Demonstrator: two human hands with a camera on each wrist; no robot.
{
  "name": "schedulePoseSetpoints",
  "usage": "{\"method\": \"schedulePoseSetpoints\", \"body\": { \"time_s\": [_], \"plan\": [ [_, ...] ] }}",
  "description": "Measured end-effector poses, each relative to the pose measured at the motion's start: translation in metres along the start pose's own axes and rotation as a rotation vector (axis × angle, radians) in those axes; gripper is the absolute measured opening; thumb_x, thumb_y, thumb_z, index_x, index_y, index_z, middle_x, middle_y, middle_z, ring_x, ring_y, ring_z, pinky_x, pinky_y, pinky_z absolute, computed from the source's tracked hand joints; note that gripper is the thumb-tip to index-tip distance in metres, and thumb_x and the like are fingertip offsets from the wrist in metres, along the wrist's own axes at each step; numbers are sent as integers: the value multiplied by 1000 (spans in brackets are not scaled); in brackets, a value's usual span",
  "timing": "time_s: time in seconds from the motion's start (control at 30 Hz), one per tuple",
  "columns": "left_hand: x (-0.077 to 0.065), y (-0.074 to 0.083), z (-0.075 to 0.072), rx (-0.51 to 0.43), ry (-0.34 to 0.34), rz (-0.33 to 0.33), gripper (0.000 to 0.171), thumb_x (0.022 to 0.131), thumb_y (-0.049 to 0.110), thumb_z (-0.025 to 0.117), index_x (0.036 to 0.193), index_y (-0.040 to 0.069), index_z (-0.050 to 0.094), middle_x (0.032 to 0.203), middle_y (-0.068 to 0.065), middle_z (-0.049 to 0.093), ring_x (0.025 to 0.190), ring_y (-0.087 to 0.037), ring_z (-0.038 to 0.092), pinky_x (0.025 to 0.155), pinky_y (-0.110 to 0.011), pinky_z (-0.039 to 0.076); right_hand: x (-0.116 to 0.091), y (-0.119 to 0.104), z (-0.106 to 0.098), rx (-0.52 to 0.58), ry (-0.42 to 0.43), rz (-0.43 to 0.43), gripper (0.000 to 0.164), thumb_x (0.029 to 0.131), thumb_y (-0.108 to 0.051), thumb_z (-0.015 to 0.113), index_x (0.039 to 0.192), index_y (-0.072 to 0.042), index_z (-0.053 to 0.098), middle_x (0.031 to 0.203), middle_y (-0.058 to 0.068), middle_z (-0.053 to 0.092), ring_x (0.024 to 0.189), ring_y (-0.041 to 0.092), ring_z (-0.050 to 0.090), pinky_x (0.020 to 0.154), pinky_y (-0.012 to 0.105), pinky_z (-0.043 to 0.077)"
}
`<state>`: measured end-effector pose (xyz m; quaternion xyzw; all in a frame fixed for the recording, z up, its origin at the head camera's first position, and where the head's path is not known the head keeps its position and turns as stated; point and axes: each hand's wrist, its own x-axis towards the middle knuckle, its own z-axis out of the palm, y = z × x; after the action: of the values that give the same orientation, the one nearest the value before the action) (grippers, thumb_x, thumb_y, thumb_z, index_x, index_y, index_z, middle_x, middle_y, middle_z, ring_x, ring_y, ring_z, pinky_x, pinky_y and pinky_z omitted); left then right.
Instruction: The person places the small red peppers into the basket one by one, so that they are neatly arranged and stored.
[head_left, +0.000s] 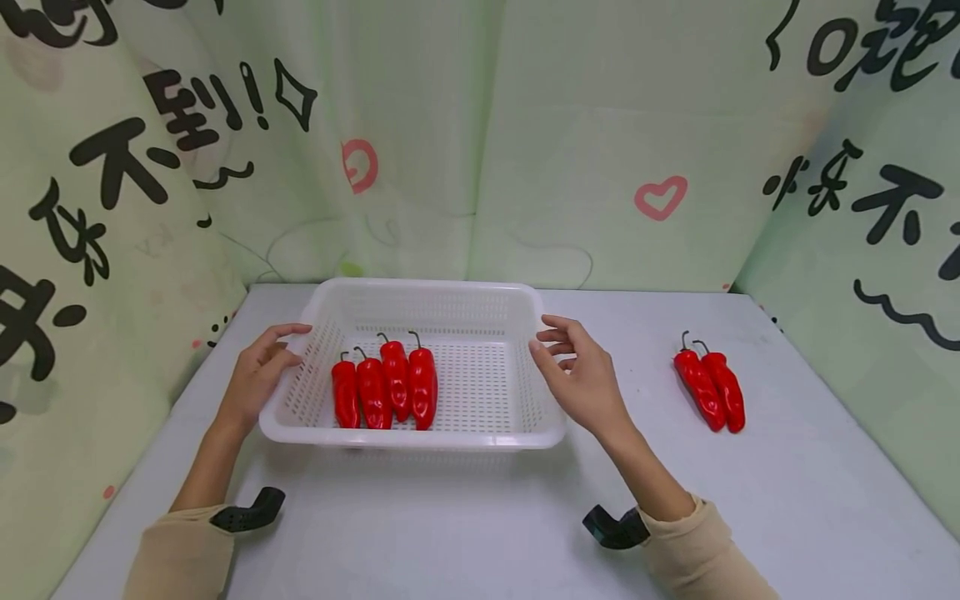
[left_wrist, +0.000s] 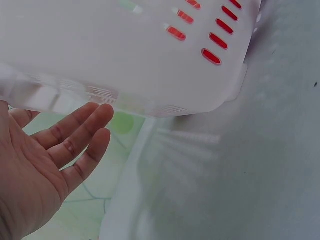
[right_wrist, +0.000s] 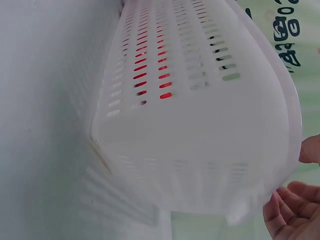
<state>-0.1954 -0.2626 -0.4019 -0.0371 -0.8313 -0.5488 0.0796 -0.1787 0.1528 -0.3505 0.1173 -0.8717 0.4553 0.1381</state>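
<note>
A white perforated plastic basket stands on the white table, holding several red peppers with dark stems, lined up toward its left side. At its left rim, my left hand has its index finger and thumb tips over the edge. In the left wrist view, the other fingers extend loosely beside the basket wall. My right hand is at the right rim, thumb tip over the edge. Its fingers bend gently beside the rim in the right wrist view. Peppers show red through the basket's slots.
Two more red peppers lie side by side on the table, to the right of the basket. A pale green curtain with dark lettering and hearts hangs behind and on both sides. Black wrist devices sit at the sleeves.
</note>
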Motion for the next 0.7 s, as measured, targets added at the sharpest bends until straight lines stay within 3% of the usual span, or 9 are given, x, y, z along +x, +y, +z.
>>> {"method": "schedulePoseSetpoints", "body": {
  "time_s": [0.7],
  "plan": [
    [0,-2,0,-9,0,5,43,103,18,46,144,10,53,131,-26,62,87,-5,66,72,-26,60,-19,57,-31,-183,47,49,45,101,-23,63,138,0,55,122,19,70,104,32,67,81,20,52]
  ]
}}
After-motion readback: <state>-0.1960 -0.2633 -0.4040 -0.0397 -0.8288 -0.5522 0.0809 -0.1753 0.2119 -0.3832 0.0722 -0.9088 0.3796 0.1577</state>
